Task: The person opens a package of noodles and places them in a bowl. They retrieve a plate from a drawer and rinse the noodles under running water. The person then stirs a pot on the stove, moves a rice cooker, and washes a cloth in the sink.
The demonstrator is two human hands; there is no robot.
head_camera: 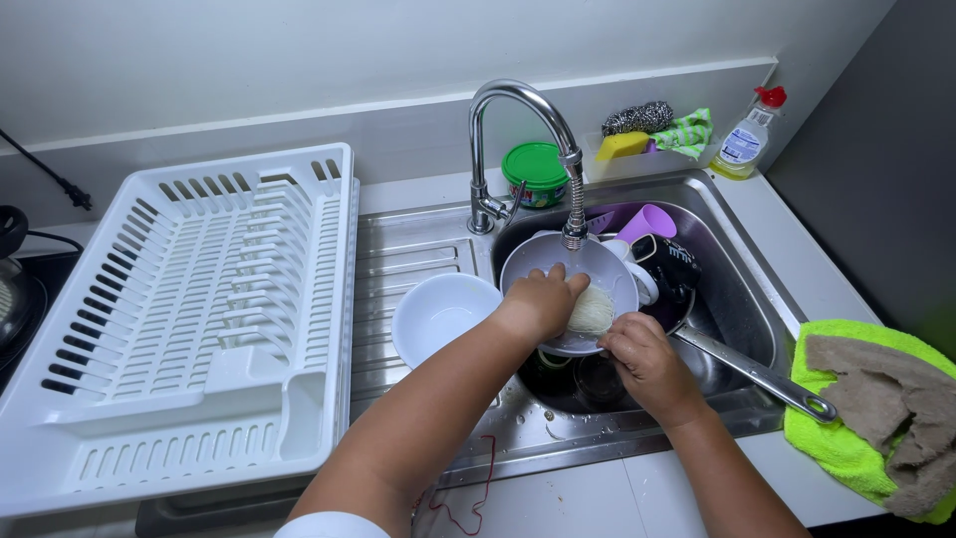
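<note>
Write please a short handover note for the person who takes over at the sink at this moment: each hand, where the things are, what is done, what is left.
Left hand: presses a pale scrubbing pad into the round grey plate, over the steel sink, under the tap.
Right hand: grips the plate's near rim.
Done: one white round bowl sits on the drainboard; whether washed, unclear.
Left: purple cups, a dark mug and a long-handled pan wait in the sink. The white plastic drying rack holds no dishes.

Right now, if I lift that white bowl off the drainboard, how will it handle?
The white bowl is probably light, stiff plastic, judging by its thin rim. It sits on the wet ribbed drainboard, so likely slippery. Upright and empty, it looks unlikely to roll, though a push could slide it.
</note>
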